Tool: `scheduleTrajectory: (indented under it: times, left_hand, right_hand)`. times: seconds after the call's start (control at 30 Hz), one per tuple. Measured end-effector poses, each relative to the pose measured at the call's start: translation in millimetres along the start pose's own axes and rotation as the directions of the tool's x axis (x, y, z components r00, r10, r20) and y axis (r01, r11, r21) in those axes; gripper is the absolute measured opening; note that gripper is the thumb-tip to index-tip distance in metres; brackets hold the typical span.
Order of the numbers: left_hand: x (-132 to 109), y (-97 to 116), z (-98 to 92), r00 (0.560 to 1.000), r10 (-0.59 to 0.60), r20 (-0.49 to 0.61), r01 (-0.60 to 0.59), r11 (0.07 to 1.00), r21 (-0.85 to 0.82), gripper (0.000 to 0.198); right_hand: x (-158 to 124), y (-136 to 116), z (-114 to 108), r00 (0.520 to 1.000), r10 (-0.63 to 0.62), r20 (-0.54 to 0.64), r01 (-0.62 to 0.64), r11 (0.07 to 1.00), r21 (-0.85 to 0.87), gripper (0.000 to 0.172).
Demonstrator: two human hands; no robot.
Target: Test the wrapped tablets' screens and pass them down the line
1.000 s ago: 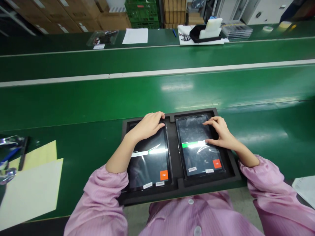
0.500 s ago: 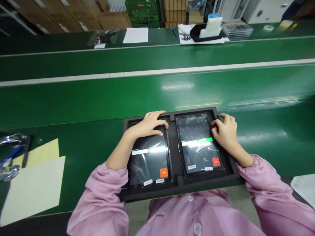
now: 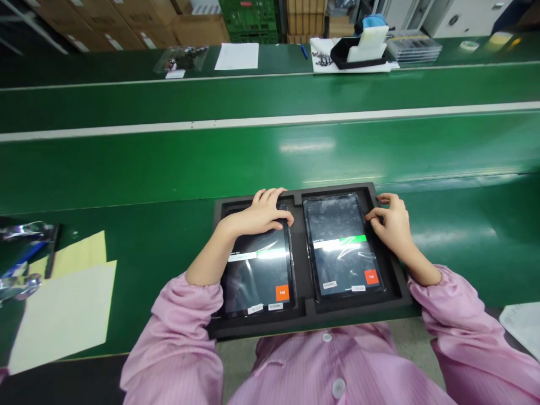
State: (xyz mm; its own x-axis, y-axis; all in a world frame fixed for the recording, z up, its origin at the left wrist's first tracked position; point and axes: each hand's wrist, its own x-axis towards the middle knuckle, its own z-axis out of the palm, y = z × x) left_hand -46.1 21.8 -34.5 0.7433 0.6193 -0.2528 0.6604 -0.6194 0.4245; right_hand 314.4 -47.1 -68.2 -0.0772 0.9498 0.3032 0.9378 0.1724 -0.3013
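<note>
A black foam tray (image 3: 298,253) on the green bench holds two tablets side by side in its recesses. Each lit screen has a red "Fail" square low on the right and white labels along the bottom edge. My left hand (image 3: 264,214) lies across the top of the left tablet (image 3: 259,281), fingers apart, some reaching the tray's far rim, thumb side by the tablet's right edge. It hides the tablet's upper part. At the tray's right rim, beside the right tablet (image 3: 337,225), my right hand (image 3: 392,225) is closed with bent fingers over the rim.
Left of the tray lie a white sheet (image 3: 63,315), a yellow sheet (image 3: 84,253) and a blue pen (image 3: 25,259). On the far bench are white paper (image 3: 237,56), a black holder (image 3: 350,55) and stacked clear trays (image 3: 413,48). Cardboard boxes (image 3: 143,17) stand behind.
The whole view has shifted slightly. My right thumb and index finger have drawn a little away from the right tablet's edge toward the rim. The tablets stay in place.
</note>
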Motion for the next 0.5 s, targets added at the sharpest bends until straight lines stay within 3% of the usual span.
scheduleTrajectory:
  times: [0.23, 0.5]
  left_hand:
    - [-3, -6, 0.0, 0.999, 0.018, -0.046, -0.019, 1.000, -0.016, 0.020]
    - [-3, -5, -1.5, 0.999, 0.006, -0.033, -0.007, 1.000, -0.030, 0.018]
  right_hand:
    - [-4, -11, 1, 0.996, 0.018, -0.089, -0.029, 0.992, -0.121, 0.017]
    - [-3, 1, 4, 1.000, 0.023, -0.019, -0.022, 0.999, 0.025, 0.023]
